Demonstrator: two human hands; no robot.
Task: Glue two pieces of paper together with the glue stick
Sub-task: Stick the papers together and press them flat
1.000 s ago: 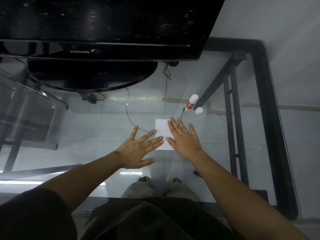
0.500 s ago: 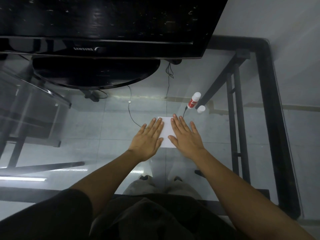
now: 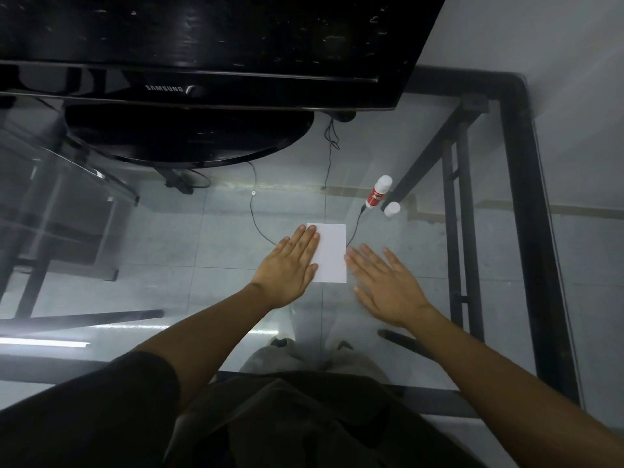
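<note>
White rectangular paper [image 3: 332, 255] is seen lying flat on the clear glass tabletop [image 3: 422, 251], between the two hands. Its left edge is covered and pressed by the left hand [image 3: 290, 265], which is laid flat with the fingers straight and held together. Whether one sheet or two stacked sheets lie there cannot be told.

The right hand [image 3: 388, 285] is held flat just to the right of the paper, with the fingers straight and spread, and nothing is gripped. Its forefinger tip is placed at the paper's right edge. Whether it touches cannot be told.

Beyond the right hand's fingertips, apart from the paper, a white glue stick with a red label [image 3: 377, 194] is found lying tilted on the glass. A small round white cap [image 3: 392, 209] is set just beside it. Further right of that hand, the table's black metal frame [image 3: 520, 231] is seen. Well beyond the left hand, a glossy black television on an oval base [image 3: 202, 45] is placed.
</note>
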